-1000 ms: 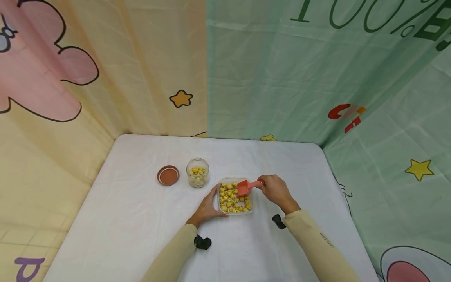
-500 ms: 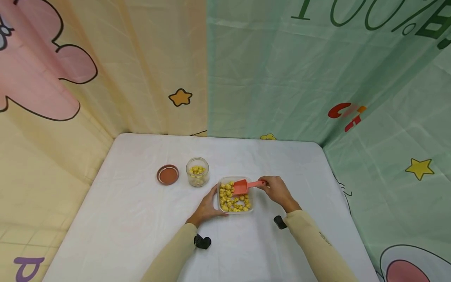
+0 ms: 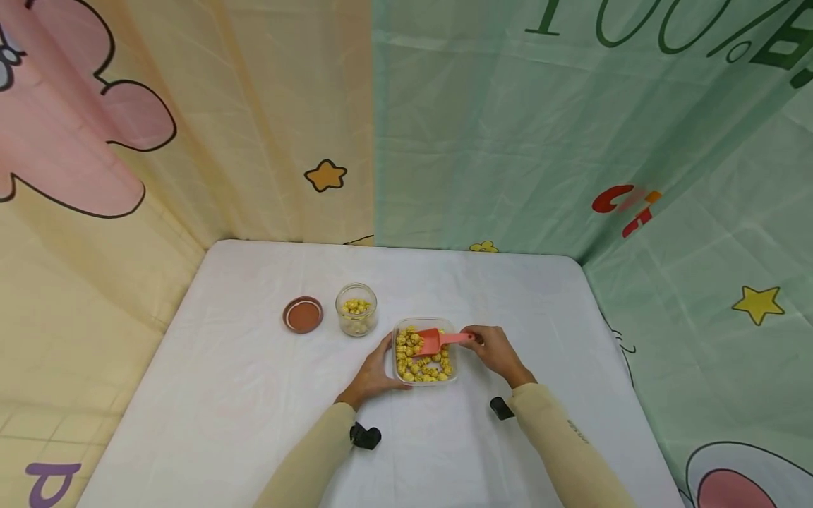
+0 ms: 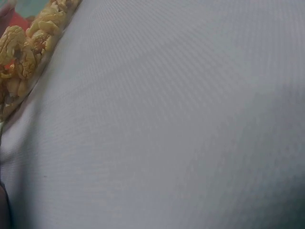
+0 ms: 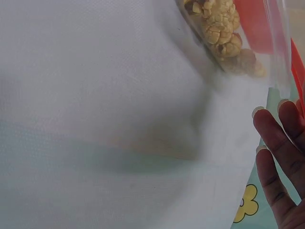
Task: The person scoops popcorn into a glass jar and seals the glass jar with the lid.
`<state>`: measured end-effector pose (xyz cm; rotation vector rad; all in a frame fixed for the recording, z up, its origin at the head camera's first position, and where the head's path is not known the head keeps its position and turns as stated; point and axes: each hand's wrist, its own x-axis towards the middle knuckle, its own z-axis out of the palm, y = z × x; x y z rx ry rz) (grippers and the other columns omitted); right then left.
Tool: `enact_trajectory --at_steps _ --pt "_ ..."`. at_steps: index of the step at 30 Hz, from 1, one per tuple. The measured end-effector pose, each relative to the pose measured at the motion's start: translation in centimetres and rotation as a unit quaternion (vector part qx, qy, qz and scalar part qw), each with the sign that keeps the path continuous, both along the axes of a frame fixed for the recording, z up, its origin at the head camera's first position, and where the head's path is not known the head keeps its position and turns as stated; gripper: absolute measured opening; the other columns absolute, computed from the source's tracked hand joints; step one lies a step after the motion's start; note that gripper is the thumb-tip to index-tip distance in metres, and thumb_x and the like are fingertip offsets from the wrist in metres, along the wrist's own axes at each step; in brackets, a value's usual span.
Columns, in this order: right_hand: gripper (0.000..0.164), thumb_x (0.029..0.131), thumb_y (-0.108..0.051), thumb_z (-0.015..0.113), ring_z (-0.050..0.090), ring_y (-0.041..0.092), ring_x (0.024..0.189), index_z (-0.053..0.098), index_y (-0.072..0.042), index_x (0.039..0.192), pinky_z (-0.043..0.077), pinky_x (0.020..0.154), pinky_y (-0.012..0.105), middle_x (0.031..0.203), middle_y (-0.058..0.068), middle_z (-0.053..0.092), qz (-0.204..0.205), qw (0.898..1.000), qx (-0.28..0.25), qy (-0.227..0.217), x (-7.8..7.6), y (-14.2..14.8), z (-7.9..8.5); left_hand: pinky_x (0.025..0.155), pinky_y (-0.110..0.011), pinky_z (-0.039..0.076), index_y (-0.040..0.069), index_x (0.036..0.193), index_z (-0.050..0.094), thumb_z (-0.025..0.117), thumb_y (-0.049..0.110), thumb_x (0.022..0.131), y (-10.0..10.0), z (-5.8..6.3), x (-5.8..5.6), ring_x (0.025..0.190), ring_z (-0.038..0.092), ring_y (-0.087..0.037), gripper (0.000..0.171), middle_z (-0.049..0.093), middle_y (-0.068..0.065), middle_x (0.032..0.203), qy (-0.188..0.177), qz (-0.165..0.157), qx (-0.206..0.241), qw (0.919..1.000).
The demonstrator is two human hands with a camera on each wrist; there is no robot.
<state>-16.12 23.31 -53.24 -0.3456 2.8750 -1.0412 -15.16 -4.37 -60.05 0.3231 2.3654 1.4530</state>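
A clear plastic container (image 3: 424,384) with yellow popcorn (image 3: 407,365) in it sits mid-table in the head view. My left hand (image 3: 371,374) holds its left side, the thumb along the near edge and the fingers at the far left corner. With my right hand (image 3: 497,351) I pinch the handle of a coral-red scoop (image 3: 429,342) at the container's right side. The scoop's blade lies inside, among the popcorn. In the right wrist view, the other fingers (image 5: 281,143) stretch out below the container. The left wrist view catches popcorn (image 4: 24,52) through the wall at its corner.
Behind the container to the left stands a glass jar (image 3: 357,327) partly filled with popcorn. A brown round lid (image 3: 303,315) lies left of the jar. White cloth (image 3: 254,409) covers the table, with printed curtains (image 3: 470,141) hanging behind and at both sides.
The scoop has shifted left in the container, then dipped lower among the popcorn. My right hand has come down slightly toward me. The left hand and container have stayed put.
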Motion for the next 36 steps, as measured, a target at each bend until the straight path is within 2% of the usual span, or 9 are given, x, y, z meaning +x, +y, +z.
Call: enact_trajectory --at_steps 11,19,24,30,36 --pt "0.025 0.088 -0.021 0.069 0.056 0.007 0.069 0.071 -0.001 0.103 0.05 0.058 0.024 0.085 0.001 0.068 0.014 0.998 -0.039 0.041 0.4 -0.6 -1.4 0.114 -0.055 0.026 0.011 0.153 0.021 0.092 0.032 0.062 0.0 0.2 -0.1 0.142 0.027 -0.036 0.118 0.032 -0.016 0.154 -0.004 0.003 -0.004 1.0" --pt "0.03 0.088 -0.024 0.067 0.052 0.008 0.062 0.071 -0.004 0.11 0.048 0.053 0.022 0.086 0.0 0.069 -0.007 0.998 -0.058 0.006 0.9 -1.0 -2.0 0.114 -0.055 0.026 0.008 0.153 0.022 0.092 0.03 0.062 0.0 0.3 0.2 0.141 0.028 -0.037 0.117 0.033 -0.017 0.152 0.001 0.001 0.003 1.0" --pt "0.031 0.089 -0.026 0.066 0.054 0.012 0.062 0.071 -0.004 0.11 0.048 0.054 0.02 0.087 0.001 0.069 -0.013 0.996 -0.091 0.018 1.2 -1.1 -2.5 0.115 -0.055 0.025 0.009 0.153 0.022 0.092 0.03 0.062 0.0 0.3 0.1 0.141 0.027 -0.036 0.116 0.033 -0.016 0.153 0.003 0.003 0.003 1.0" --pt "0.031 0.089 -0.022 0.067 0.058 0.018 0.065 0.069 -0.001 0.112 0.051 0.057 0.021 0.095 0.007 0.071 -0.019 0.989 -0.142 0.024 1.3 -1.0 -3.2 0.114 -0.055 0.026 0.009 0.153 0.022 0.092 0.03 0.062 -0.1 0.2 0.1 0.141 0.028 -0.036 0.116 0.034 -0.016 0.153 0.006 0.002 0.004 1.0" --pt "0.03 0.091 -0.023 0.067 0.059 0.029 0.062 0.07 -0.002 0.112 0.05 0.055 0.028 0.083 0.006 0.069 -0.036 0.982 -0.184 -0.002 1.5 -0.6 -3.4 0.115 -0.054 0.026 0.009 0.153 0.022 0.092 0.029 0.063 -0.1 0.1 0.2 0.141 0.028 -0.035 0.115 0.033 -0.016 0.153 0.013 -0.001 0.001 0.9999"
